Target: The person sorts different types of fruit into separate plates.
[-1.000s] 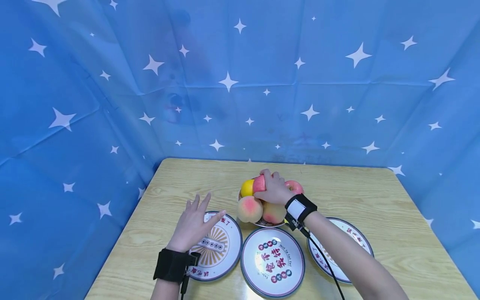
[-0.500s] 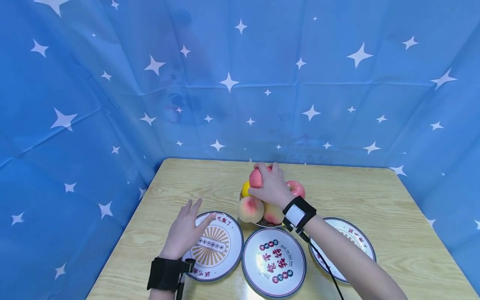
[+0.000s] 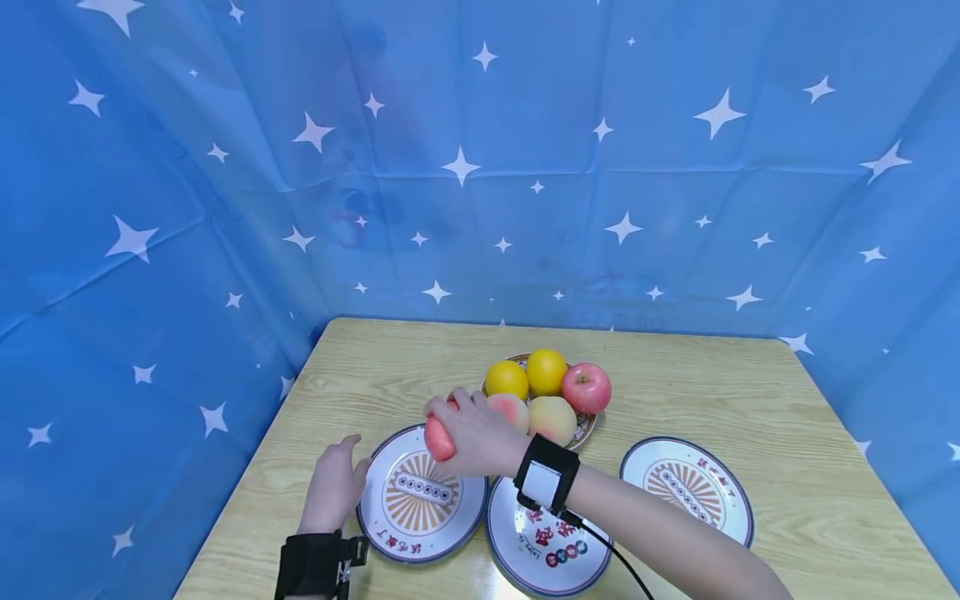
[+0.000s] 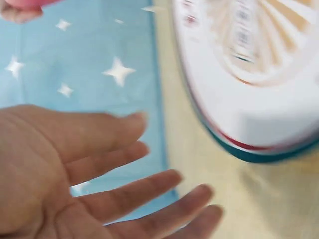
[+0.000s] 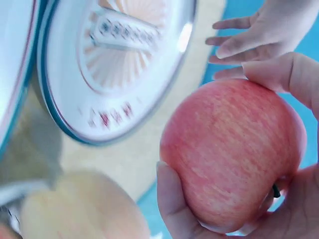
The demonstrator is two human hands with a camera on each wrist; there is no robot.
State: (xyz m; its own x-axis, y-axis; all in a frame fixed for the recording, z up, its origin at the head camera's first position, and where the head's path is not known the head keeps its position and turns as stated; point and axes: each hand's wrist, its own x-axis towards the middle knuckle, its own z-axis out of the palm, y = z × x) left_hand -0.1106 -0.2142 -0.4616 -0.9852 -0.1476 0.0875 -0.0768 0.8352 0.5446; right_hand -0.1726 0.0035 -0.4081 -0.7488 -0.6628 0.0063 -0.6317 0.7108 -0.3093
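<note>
right hand (image 3: 480,435), fingers curled round an apple (image 5: 229,154), has swung from bowl (image 3: 583,428) toward left plate (image 3: 379,493); i'd call placing pending. left hand (image 4: 75,174) empty, fingers extended.

Table (image 3: 405,358): three plates (image 3: 465,517) across near half; bowl (image 3: 585,431) behind middle plate (image 3: 517,546). In bowl: oranges (image 3: 547,372) back, peaches (image 3: 553,419) front, apple (image 3: 587,388) right. Second apple (image 3: 438,437) in right hand (image 3: 480,437), left of bowl.
</note>
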